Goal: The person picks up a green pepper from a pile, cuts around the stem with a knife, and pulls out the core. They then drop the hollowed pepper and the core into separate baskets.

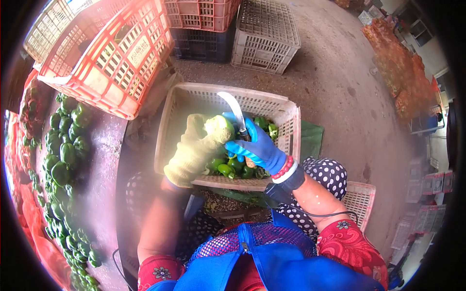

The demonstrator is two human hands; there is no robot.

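Note:
My left hand (193,151), in a pale knitted glove, holds a green pepper (221,128) above a white plastic crate (180,104). In a blue glove, my right hand (257,145) grips a curved knife (234,109) whose blade points up and away, right beside the pepper. Several green peppers (238,167) lie in the bottom of the crate under both hands. A red bead bracelet sits on my right wrist.
A long pile of green peppers (65,160) runs down the left side. Red-orange crates (109,53) lean at upper left; stacked pink, dark and white crates (264,36) stand behind. Orange mesh sacks (400,72) lie far right on the concrete floor. Another white crate (361,199) is beside my right knee.

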